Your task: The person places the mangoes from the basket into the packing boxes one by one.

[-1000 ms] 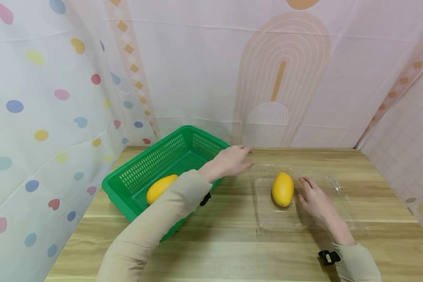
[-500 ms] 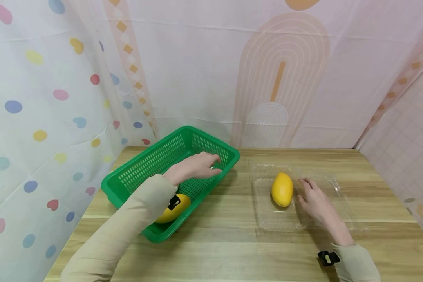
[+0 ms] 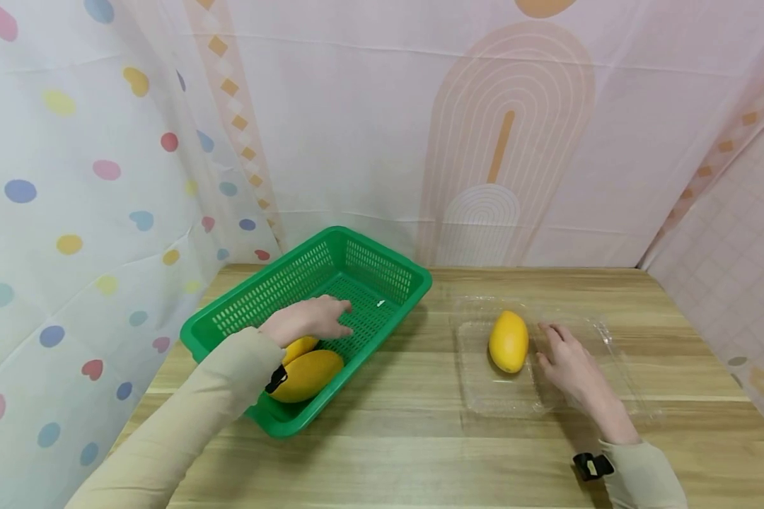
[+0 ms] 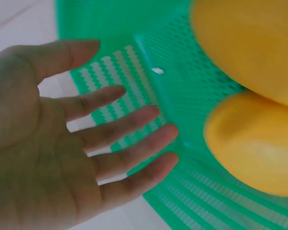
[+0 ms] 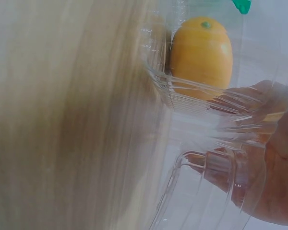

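My left hand (image 3: pixel 310 317) hovers over the green basket (image 3: pixel 255 293), palm facing down, holding nothing. Its fingers are spread and loosely bent in the left wrist view, apart from the two yellow mangoes (image 3: pixel 307 377) in the basket's near end. At right, a single mango (image 3: pixel 508 342) sits in one half of a clear plastic clamshell box (image 3: pixel 490 399). My right hand (image 3: pixel 573 364) rests on the box's other half, right of that mango, with relaxed fingers. Seen from the right wrist, clear plastic (image 5: pixel 192 191) lies in front of the fingers.
The basket and box stand on a wooden table (image 3: pixel 414 459). Patterned curtains (image 3: pixel 356 127) hang behind and at both sides. A small white scrap (image 3: pixel 380 303) lies on the basket floor. Black straps sit on both wrists.
My left hand has moved left, from beyond the basket's right rim to above its mangoes, uncovering the basket's far right part. My right hand and the boxed mango stay in place.
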`<act>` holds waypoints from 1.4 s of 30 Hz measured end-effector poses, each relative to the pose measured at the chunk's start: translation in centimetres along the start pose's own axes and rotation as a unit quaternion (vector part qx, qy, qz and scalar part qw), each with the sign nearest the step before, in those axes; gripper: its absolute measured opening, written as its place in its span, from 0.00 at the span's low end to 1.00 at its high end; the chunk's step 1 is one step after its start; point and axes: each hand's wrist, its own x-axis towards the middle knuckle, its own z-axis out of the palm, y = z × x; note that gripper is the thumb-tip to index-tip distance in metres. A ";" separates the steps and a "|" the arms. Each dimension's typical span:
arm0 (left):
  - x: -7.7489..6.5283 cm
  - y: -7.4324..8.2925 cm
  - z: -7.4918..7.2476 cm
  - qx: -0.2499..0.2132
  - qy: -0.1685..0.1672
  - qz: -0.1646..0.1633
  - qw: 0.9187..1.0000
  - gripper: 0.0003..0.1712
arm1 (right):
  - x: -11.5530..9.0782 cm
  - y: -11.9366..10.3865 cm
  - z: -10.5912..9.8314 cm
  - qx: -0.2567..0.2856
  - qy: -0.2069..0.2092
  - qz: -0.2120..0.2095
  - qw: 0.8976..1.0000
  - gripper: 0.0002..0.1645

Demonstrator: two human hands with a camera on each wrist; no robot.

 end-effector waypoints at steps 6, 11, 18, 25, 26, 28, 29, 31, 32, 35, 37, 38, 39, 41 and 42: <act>-0.1 -2.1 0.8 0.003 0.013 -0.071 0.997 0.35 | 0.0 0.1 0.0 0.001 -0.004 0.003 1.000 0.33; 0.1 -3.3 1.5 -0.007 -0.019 -0.127 0.992 0.39 | 0.0 0.1 0.0 0.001 -0.009 0.004 1.000 0.34; 1.1 -4.0 2.1 -0.020 -0.054 -0.155 0.986 0.40 | 0.0 0.1 0.0 0.004 -0.013 0.002 1.000 0.33; 1.6 -4.6 2.4 -0.056 -0.064 -0.204 0.975 0.43 | 0.0 0.2 -0.2 0.004 -0.012 0.000 1.000 0.33; 1.6 -4.7 2.4 -0.059 -0.066 -0.205 0.975 0.45 | 0.0 0.2 -0.2 0.003 -0.012 0.000 1.000 0.33; 1.7 -4.9 2.5 -0.060 -0.069 -0.205 0.975 0.48 | 0.0 0.2 -0.2 0.003 -0.014 0.001 1.000 0.33; 1.7 -5.0 2.5 -0.060 -0.072 -0.203 0.975 0.50 | 0.0 0.2 -0.2 0.003 -0.015 0.002 1.000 0.33; 1.7 -5.1 2.7 -0.064 -0.075 -0.201 0.975 0.51 | 0.0 0.2 -0.3 0.003 -0.017 0.003 1.000 0.33; 1.8 -5.1 2.8 -0.065 -0.076 -0.198 0.975 0.52 | 0.0 0.2 -0.3 0.003 -0.017 0.003 1.000 0.33; 1.9 -5.2 3.0 -0.078 -0.072 -0.192 0.976 0.52 | 0.0 0.2 -0.3 0.002 -0.018 0.004 1.000 0.33; 1.9 -5.2 3.2 -0.087 -0.068 -0.187 0.976 0.53 | 0.1 0.2 -0.3 0.002 -0.018 0.004 1.000 0.33; 2.0 -5.3 3.2 -0.094 -0.065 -0.186 0.976 0.54 | 0.1 0.2 -0.3 0.002 -0.019 0.004 1.000 0.33; 2.0 -5.3 3.2 -0.103 -0.061 -0.185 0.976 0.54 | 0.1 0.2 -0.2 0.003 -0.019 0.004 1.000 0.33; 1.9 -5.4 3.3 -0.114 -0.055 -0.180 0.975 0.55 | 0.1 0.3 -0.2 0.002 -0.019 0.005 1.000 0.33; 1.9 -5.4 3.3 -0.120 -0.053 -0.178 0.975 0.55 | 0.1 0.3 -0.2 0.002 -0.019 0.005 1.000 0.33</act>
